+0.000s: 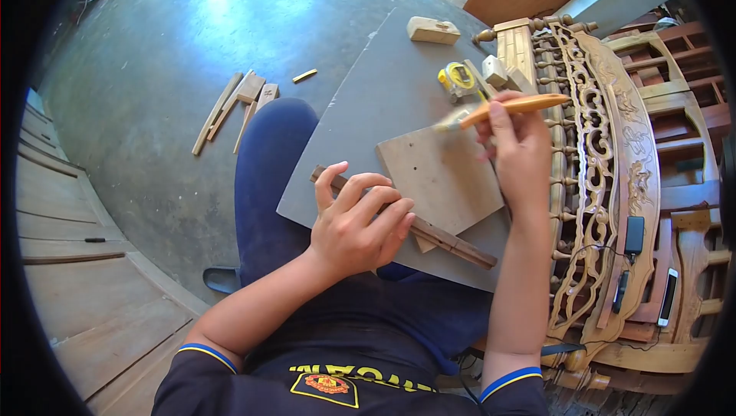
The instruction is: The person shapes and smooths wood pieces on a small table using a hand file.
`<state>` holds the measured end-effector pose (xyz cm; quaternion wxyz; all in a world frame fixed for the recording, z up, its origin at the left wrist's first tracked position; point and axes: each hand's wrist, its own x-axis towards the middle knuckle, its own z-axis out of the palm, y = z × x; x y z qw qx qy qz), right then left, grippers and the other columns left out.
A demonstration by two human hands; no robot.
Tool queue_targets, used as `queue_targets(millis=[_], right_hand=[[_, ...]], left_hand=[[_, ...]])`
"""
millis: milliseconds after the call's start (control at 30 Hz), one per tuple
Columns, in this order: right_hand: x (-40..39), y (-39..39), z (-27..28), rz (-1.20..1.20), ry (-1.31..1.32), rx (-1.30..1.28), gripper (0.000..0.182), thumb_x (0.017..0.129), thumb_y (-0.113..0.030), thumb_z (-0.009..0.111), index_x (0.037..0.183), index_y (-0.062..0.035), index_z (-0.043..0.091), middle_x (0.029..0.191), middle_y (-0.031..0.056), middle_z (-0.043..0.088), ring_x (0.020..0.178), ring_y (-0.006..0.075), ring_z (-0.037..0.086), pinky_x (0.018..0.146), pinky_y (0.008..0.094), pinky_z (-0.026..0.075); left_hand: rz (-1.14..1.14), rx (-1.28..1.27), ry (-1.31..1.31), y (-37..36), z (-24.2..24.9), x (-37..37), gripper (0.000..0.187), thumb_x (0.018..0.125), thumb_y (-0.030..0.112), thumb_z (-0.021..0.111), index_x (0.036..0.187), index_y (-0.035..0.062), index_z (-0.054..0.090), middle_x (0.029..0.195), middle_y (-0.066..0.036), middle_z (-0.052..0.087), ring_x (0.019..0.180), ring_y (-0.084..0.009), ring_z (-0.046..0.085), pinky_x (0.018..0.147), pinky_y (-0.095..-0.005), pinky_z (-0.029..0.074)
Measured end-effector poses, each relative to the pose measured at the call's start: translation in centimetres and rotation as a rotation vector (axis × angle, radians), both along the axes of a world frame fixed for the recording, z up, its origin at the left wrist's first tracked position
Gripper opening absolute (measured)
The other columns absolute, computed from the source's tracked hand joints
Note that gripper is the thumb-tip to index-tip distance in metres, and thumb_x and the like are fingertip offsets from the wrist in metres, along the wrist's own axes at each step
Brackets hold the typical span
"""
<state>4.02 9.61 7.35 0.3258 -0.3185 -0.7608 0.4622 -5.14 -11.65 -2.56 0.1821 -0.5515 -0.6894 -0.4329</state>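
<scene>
My left hand (360,220) curls over a narrow dark wooden strip (452,245), its fingers closed on it above the near edge of the grey board. Raised over the far side, my right hand (515,136) grips a paintbrush (529,104) by its orange-brown handle. The bristle end points left and is blurred. Beneath the brush lies a flat pale wooden panel (441,174) with small dark holes, partly crossed by the strip. Beyond the brush tip sits a yellow tape measure (458,80).
A wooden block (433,30) stands on the grey board (360,94). Carved wooden furniture (594,155) borders the right side, with a phone (668,297) and a black adapter (634,236) on it. Loose wood pieces (230,109) lie on the floor. Wooden panels (84,263) are at left.
</scene>
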Motion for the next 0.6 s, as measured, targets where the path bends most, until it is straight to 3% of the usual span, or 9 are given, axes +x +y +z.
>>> queue_targets(millis=[100,200,300,333,433,533,600], right_hand=[[0.8,0.5,0.3,-0.161,-0.351,0.226,0.018,0.112,-0.021,0.067,0.121,-0.0050,0.066,0.087,0.0062,0.072,0.068,0.0092,0.064,0.054,0.0238,0.053],[-1.1,-0.1,-0.7,-0.011,-0.068,-0.039,0.018,0.112,-0.020,0.067,0.119,-0.0034,0.067,0.088,0.0062,0.072,0.069,0.0092,0.064,0.053,0.0245,0.050],[-1.1,0.1,-0.8,-0.024,-0.027,0.129,0.019,0.112,-0.020,0.067,0.117,-0.0023,0.068,0.090,0.0076,0.074,0.073,0.0099,0.068,0.052,0.0252,0.050],[-0.2,-0.3,-0.6,-0.068,-0.081,0.415,0.017,0.112,-0.019,0.067,0.117,-0.0024,0.068,0.092,0.0087,0.075,0.075,0.0108,0.071,0.052,0.0260,0.051],[3.6,-4.7,4.4,-0.085,-0.599,0.127,0.013,0.111,-0.014,0.068,0.117,-0.0027,0.068,0.097,0.0089,0.075,0.076,0.0118,0.072,0.056,0.0258,0.055],[3.5,-6.4,3.2,0.107,-0.420,-0.117,0.018,0.107,-0.016,0.071,0.112,0.0015,0.070,0.077,0.0106,0.076,0.067,0.0148,0.074,0.059,0.0301,0.055],[0.7,-5.7,0.5,0.179,-0.089,-0.126,0.017,0.106,-0.015,0.073,0.111,0.0017,0.070,0.075,0.0103,0.076,0.064,0.0141,0.073,0.056,0.0304,0.053]], left_hand=[[0.011,0.006,-0.005,0.0,-0.1,0.1,0.007,0.093,0.021,0.078,0.097,0.0164,0.081,0.092,0.003,0.070,0.105,-0.0194,0.070,0.118,-0.0549,0.031],[-0.001,0.003,0.005,0.1,0.0,0.1,0.007,0.093,0.021,0.078,0.097,0.0165,0.081,0.092,0.003,0.070,0.105,-0.0195,0.070,0.118,-0.0548,0.031],[-0.018,0.012,0.001,0.1,0.0,0.0,0.007,0.092,0.021,0.078,0.097,0.0166,0.081,0.093,0.004,0.070,0.104,-0.0196,0.070,0.118,-0.0548,0.031],[-0.015,0.013,-0.005,-0.1,-0.1,-0.1,0.007,0.092,0.021,0.078,0.097,0.0166,0.080,0.093,0.004,0.070,0.104,-0.0196,0.070,0.118,-0.0549,0.031],[-0.003,0.041,-0.020,0.1,-0.3,0.0,0.006,0.092,0.021,0.078,0.097,0.0167,0.080,0.093,0.003,0.070,0.104,-0.0196,0.070,0.118,-0.0548,0.032],[0.000,0.021,-0.005,0.0,-0.3,0.2,0.007,0.091,0.021,0.079,0.096,0.0170,0.080,0.093,0.003,0.069,0.104,-0.0195,0.070,0.118,-0.0546,0.032],[-0.012,0.014,0.014,0.2,0.0,0.0,0.008,0.090,0.021,0.079,0.096,0.0171,0.080,0.093,0.003,0.069,0.104,-0.0193,0.070,0.118,-0.0547,0.032]])
